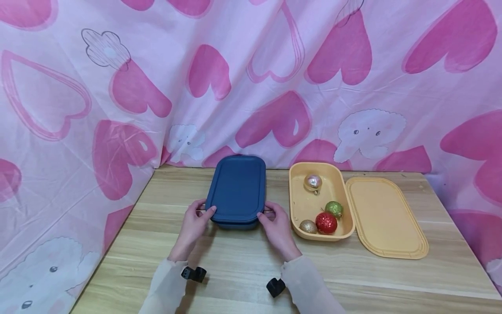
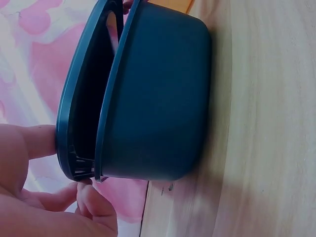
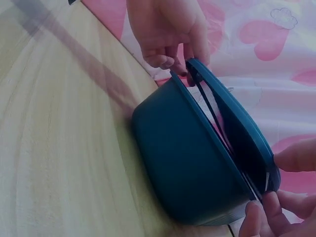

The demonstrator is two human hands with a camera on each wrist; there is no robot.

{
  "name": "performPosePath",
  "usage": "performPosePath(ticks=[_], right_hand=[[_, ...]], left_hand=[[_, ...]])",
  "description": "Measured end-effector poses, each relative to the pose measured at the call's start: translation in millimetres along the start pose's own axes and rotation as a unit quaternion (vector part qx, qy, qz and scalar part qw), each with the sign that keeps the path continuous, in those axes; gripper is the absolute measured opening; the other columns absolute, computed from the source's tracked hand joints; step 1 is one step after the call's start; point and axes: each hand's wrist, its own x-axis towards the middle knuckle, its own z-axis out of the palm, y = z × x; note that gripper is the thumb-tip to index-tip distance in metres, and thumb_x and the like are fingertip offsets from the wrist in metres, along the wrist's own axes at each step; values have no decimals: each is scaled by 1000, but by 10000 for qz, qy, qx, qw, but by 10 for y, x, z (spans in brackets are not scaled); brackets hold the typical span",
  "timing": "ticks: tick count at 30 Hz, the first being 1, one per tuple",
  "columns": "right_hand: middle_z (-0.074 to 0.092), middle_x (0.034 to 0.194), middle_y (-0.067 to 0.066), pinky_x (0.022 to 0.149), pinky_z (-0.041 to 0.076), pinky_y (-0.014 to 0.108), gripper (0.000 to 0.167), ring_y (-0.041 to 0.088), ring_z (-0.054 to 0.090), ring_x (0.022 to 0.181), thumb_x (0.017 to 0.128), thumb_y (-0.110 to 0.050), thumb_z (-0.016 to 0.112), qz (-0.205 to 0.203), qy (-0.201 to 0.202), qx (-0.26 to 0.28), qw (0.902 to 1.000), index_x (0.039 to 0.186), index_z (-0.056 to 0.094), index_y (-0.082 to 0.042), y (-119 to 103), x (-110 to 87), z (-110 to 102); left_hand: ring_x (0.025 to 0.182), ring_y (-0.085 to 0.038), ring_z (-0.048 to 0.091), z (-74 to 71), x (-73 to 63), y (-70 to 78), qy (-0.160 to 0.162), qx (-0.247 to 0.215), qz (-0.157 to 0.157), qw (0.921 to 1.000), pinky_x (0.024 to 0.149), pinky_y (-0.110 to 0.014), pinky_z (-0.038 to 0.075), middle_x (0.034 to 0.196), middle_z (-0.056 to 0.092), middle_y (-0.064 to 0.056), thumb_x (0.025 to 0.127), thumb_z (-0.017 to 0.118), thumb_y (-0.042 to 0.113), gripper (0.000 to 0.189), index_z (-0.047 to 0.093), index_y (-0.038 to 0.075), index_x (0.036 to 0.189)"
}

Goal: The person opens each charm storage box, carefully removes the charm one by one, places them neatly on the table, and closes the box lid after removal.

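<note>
A dark blue lid (image 1: 239,187) lies over a matching rectangular container (image 2: 158,94) on the wooden table. My left hand (image 1: 192,229) pinches the lid's near left corner between thumb and fingers. At the near right corner, my right hand (image 1: 279,231) grips it the same way. Both wrist views show the lid raised off the container's rim (image 3: 217,136) along the near side, leaving a dark gap. The container's inside is mostly hidden under the lid.
Right of the blue container stands an open yellow container (image 1: 295,205) with a pink-gold ball (image 1: 313,183), a green ball (image 1: 334,209), a red ball (image 1: 326,223) and a gold ball (image 1: 308,226). A yellow lid (image 1: 386,218) lies beside it. A heart-patterned curtain (image 1: 274,117) hangs behind the table.
</note>
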Motion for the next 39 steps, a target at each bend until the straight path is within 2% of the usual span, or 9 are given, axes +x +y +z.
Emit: performPosePath(ticks=[8, 11, 14, 19, 25, 30, 34, 36, 39], right_hand=[[63, 114, 17, 83, 50, 27, 44, 24, 59, 99, 88, -7, 65, -63, -20, 141, 9999, 128, 54, 5, -8, 1, -4], [63, 115, 17, 82, 50, 24, 44, 25, 59, 99, 87, -7, 65, -62, -26, 166, 9998, 128, 54, 5, -9, -1, -6], [63, 116, 18, 80, 49, 22, 44, 25, 59, 98, 87, -7, 66, -84, -38, 188, 9998, 128, 54, 5, -9, 1, -4], [63, 116, 18, 77, 49, 19, 45, 23, 60, 97, 86, -7, 67, -77, -55, 203, 9997, 128, 55, 5, -12, 0, -7], [62, 117, 19, 71, 49, 17, 46, 23, 60, 96, 86, -7, 68, -111, -129, 298, 9994, 128, 54, 6, -22, -27, -6], [62, 118, 19, 70, 48, 17, 47, 23, 60, 97, 86, -9, 68, -108, -196, 310, 9993, 129, 53, 5, -30, -47, -4], [63, 118, 17, 70, 49, 18, 45, 22, 60, 95, 87, -9, 68, -112, -220, 300, 9992, 129, 56, 2, -31, -50, -1], [63, 117, 17, 71, 50, 18, 43, 22, 60, 95, 87, -9, 67, -127, -214, 285, 9993, 127, 57, 1, -19, -41, 11], [63, 116, 16, 74, 51, 20, 40, 21, 60, 93, 87, -8, 66, -173, -140, 213, 9995, 125, 59, -1, -3, -28, 24]], left_hand=[[81, -6, 55, 10, -11, 36, 166, -519, -21, 9985, 67, -15, 46, 108, 59, -18, 92, 65, 14, 46, 50, -1, 133], [80, 0, 60, 8, -25, 56, 140, -806, -45, 9966, 70, -14, 49, 109, 62, -19, 92, 65, 12, 47, 48, -2, 134], [77, 0, 61, 3, -39, 71, 63, -1219, -121, 9925, 70, -17, 52, 106, 66, -15, 92, 64, 10, 48, 46, -1, 135], [77, -4, 67, -7, -59, 73, -135, -2142, -294, 9763, 72, -23, 57, 97, 70, -3, 92, 62, 3, 48, 41, 1, 135], [77, -6, 69, -54, -89, 58, -430, -2903, -403, 9551, 72, -25, 57, 91, 71, 6, 93, 58, -2, 48, 37, 6, 135], [80, -8, 70, -122, -113, 49, -843, -3444, -382, 9342, 74, -28, 58, 94, 72, 5, 94, 53, -5, 46, 36, 15, 132], [85, -10, 71, -174, -137, 47, -1129, -3773, -222, 9189, 76, -30, 59, 98, 72, 2, 94, 51, -7, 47, 35, 15, 132], [87, -11, 71, -195, -150, 43, -1180, -3875, -154, 9142, 76, -30, 59, 100, 72, 1, 94, 51, -8, 48, 35, 15, 133], [88, -11, 71, -220, -164, 29, -1167, -3939, -142, 9116, 76, -30, 59, 101, 72, 1, 94, 51, -8, 49, 35, 15, 134]])
